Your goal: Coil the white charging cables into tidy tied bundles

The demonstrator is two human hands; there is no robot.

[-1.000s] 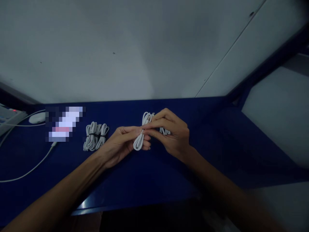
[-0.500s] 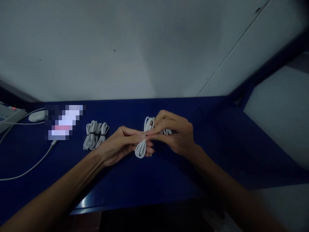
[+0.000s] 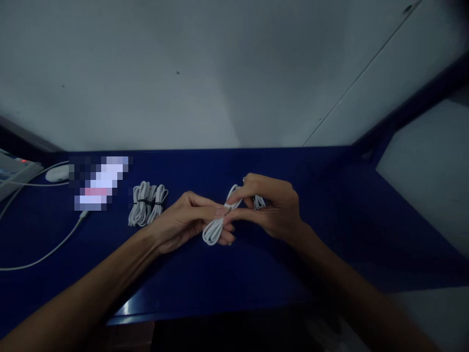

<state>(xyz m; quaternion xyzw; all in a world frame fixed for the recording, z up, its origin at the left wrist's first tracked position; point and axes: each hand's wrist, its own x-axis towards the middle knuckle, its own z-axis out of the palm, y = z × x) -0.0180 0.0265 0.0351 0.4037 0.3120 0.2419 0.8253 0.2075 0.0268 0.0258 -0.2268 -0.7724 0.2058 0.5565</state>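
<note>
A white cable (image 3: 213,231) coiled into a bundle is held just above the blue table. My left hand (image 3: 190,217) is closed on it, thumb on top and fingers underneath. From the other side, the thumb and index finger of my right hand (image 3: 273,203) pinch the bundle's middle, where a small bit of black tie (image 3: 227,211) shows. Part of another white cable bundle (image 3: 259,202) lies behind my right hand, mostly hidden. To the left of my left hand, several white cable bundles (image 3: 146,203) with black ties lie side by side.
On the blue table (image 3: 205,278), at the left, lies a blurred-out phone (image 3: 104,183) with a white charging cord (image 3: 66,247). Beside it are a white mouse-like object (image 3: 57,173) and a power strip (image 3: 18,171) with a red light. A pale wall (image 3: 164,98) rises behind.
The bundle between my hands has tilted further, its upper end leaning right. My right hand has shifted slightly right and down, uncovering more of the bundle behind it.
</note>
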